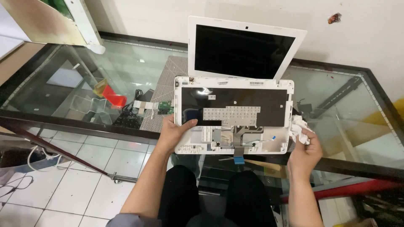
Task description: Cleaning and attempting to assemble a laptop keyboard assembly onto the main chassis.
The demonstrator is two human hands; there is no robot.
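Observation:
A white laptop top cover (189, 86), flipped so its black keyboard back and ribbon cables face up, lies over the front of a glass counter. My left hand (173, 134) grips its lower left corner, thumb on the inner face. My right hand (304, 153) holds a crumpled white tissue (299, 129) pressed against the cover's right edge. Behind the cover stands the white-framed laptop screen (242, 50), dark and tilted back.
The glass counter (357, 109) has a dark frame and a wall behind it. Under the glass at left sit a red and yellow piece (111, 94), clear stands and black cables. A small green circuit board (165, 106) rests beside the cover. Tiled floor lies lower left.

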